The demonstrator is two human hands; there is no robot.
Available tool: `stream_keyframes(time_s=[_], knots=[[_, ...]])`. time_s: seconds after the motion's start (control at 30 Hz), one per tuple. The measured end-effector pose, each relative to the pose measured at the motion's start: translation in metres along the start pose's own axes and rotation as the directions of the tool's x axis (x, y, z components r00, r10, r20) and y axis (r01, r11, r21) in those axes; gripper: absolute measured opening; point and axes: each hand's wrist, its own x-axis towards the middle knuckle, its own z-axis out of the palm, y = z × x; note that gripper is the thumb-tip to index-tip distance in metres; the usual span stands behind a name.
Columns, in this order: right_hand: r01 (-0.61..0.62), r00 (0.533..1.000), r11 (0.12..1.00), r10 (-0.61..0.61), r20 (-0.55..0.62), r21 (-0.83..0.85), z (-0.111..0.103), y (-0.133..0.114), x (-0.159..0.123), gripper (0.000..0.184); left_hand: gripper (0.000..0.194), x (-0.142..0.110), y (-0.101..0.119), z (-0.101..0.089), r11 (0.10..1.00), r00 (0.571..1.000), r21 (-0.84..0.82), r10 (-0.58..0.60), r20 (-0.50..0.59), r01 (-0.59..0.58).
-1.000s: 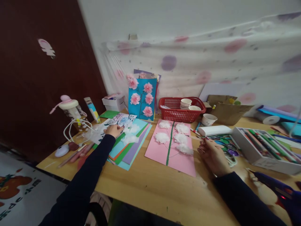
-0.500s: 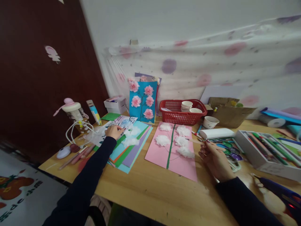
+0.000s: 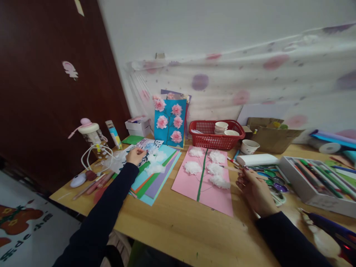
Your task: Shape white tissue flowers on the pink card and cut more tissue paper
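Pink card (image 3: 187, 185) bearing white flowers (image 3: 192, 168)
Right of the card, the right hand (image 3: 257, 191) pinches a pale stick (image 3: 232, 169); left of it, the left hand (image 3: 135, 156) is narrowed, whether holding anything I cannot tell.
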Motion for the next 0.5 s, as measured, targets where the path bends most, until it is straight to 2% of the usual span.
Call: stream_keyframes(time_s=[0.2, 0.33, 0.5], knots=[[0.005, 1.0, 1.0, -0.005, 0.026, -0.023, -0.001, 0.002, 0.001, 0.032, 0.026, -0.005, 0.001, 0.003, 0.997, 1.0, -0.07, -0.02, -0.014, 0.019], [-0.006, 1.0, 1.0, 0.006, 0.023, -0.03, 0.0, 0.002, 0.0, 0.035, 0.023, -0.004, 0.004, -0.001, 0.965, 1.0, -0.262, 0.017, -0.023, -0.022], [0.017, 1.0, 1.0, -0.017, 0.019, -0.013, -0.001, 0.002, 0.003, 0.032, 0.034, -0.01, 0.019, -0.006, 0.841, 0.996, -0.536, 0.089, -0.003, -0.077]])
